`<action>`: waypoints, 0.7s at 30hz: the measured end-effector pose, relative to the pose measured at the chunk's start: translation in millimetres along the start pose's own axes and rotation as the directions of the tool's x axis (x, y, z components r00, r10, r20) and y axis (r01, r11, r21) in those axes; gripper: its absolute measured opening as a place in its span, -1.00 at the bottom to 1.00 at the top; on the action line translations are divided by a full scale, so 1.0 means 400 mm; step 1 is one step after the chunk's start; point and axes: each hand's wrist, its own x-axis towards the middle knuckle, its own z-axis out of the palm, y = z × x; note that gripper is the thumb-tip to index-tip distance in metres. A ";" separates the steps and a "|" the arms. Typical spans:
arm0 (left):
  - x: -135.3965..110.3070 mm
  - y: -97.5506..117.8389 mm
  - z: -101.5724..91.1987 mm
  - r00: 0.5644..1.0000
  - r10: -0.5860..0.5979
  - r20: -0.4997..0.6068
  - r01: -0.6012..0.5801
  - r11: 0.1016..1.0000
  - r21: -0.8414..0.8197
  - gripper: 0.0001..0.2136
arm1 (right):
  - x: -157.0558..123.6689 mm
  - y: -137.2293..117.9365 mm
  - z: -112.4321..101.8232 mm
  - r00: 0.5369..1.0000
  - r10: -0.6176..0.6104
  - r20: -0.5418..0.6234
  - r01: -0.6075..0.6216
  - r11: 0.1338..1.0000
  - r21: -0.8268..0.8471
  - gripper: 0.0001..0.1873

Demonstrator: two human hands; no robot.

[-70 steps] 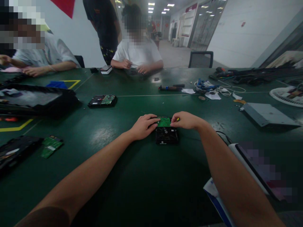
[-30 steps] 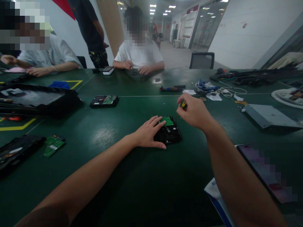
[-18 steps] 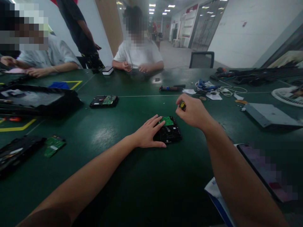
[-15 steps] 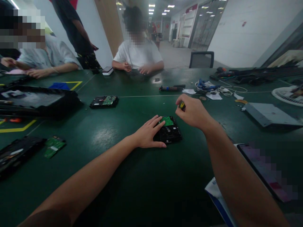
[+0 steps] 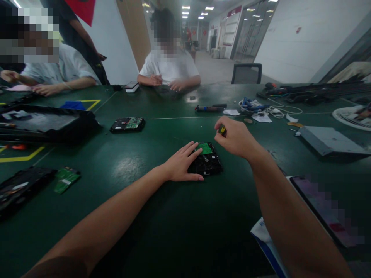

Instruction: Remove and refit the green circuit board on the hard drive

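A black hard drive (image 5: 207, 165) with a green circuit board on its upper face lies on the green table in front of me. My left hand (image 5: 182, 162) rests over its left part, fingers spread, the thumb stretched along the near edge. Just above the drive's right far corner, my right hand (image 5: 236, 137) is closed around a screwdriver (image 5: 222, 130), whose black and yellow handle end shows between the fingers. The screwdriver's tip is too dim to make out.
Another hard drive (image 5: 127, 124) lies further left. A loose green circuit board (image 5: 66, 179) is beside a black part (image 5: 23, 189) at left. A phone (image 5: 321, 208) and a grey metal box (image 5: 333, 141) are on the right. A person (image 5: 171, 69) sits opposite.
My hands and the hard drive have hardly moved. In the background, the standing person has shifted to the left.
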 end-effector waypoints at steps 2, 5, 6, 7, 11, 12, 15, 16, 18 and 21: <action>0.000 0.000 0.000 1.000 -0.005 0.003 0.005 1.000 0.001 0.10 | -0.001 -0.002 -0.002 1.000 -0.007 0.010 0.007 1.000 -0.007 -0.84; 0.000 0.003 -0.002 1.000 -0.013 0.012 0.013 1.000 0.006 0.10 | -0.003 -0.001 -0.007 0.999 -0.049 0.019 0.049 0.999 -0.009 -0.82; 0.001 0.004 -0.004 1.000 -0.015 0.015 0.015 1.000 0.008 0.11 | -0.003 0.000 -0.008 0.997 -0.070 0.025 0.070 0.998 -0.002 -0.82; 0.001 0.004 -0.005 1.000 -0.016 0.018 0.016 1.000 0.010 0.11 | -0.004 0.001 -0.009 0.995 -0.092 0.030 0.092 0.996 0.008 -0.81; 0.002 0.006 -0.008 1.000 -0.017 0.023 0.016 1.000 0.012 0.12 | -0.004 0.003 -0.013 0.990 -0.131 0.047 0.129 0.990 0.053 -0.76; 0.002 0.006 -0.007 1.000 -0.018 0.024 0.017 1.000 0.012 0.12 | -0.004 0.003 -0.014 0.991 -0.128 0.049 0.125 0.990 0.064 -0.74; 0.002 0.004 -0.007 1.000 -0.021 0.020 0.021 1.000 0.005 0.12 | -0.005 0.006 -0.014 0.993 -0.106 0.051 0.101 0.991 0.083 -0.71; 0.002 0.004 -0.007 1.000 -0.020 0.019 0.020 1.000 0.001 0.11 | -0.005 0.008 -0.014 0.994 -0.093 0.048 0.089 0.993 0.081 -0.70; 0.002 0.003 -0.007 1.000 -0.020 0.019 0.020 1.000 -0.005 0.11 | -0.005 0.012 -0.014 0.997 -0.062 0.042 0.059 0.996 0.070 -0.69; 0.001 0.004 -0.008 1.000 -0.022 0.022 0.023 1.000 -0.008 0.11 | -0.005 0.016 -0.014 0.999 -0.026 0.041 0.024 0.999 0.038 -0.71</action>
